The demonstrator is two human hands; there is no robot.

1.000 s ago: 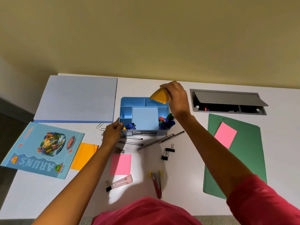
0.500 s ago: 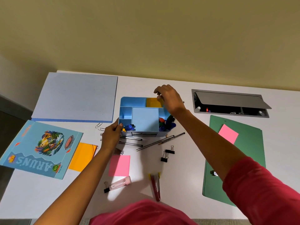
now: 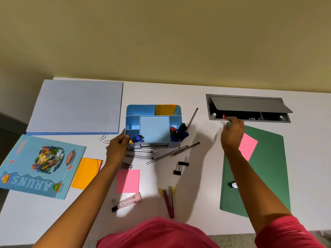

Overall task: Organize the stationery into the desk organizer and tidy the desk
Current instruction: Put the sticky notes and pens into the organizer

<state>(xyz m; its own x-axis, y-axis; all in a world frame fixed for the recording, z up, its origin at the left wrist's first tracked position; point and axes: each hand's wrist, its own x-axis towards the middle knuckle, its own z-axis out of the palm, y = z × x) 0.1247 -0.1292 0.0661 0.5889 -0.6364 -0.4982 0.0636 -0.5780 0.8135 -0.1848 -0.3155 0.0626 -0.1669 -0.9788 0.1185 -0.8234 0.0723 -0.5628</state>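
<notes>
The blue desk organizer stands on the counter. An orange sticky pad sits in its back-right compartment and markers in its front-right one. The left grip clasps the organizer's front-left corner, thumb on the wall. The right grip is well right of the organizer, fingers curled over a corner of a green folder beside a pink sticky note. I cannot tell whether it holds anything.

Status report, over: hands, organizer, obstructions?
Left hand grips blue plastic desk organizer corner. Right hand over green paper folder, grip unclear. Orange sticky pad in rear compartment. Pencils, black binder clips loose in front.
</notes>
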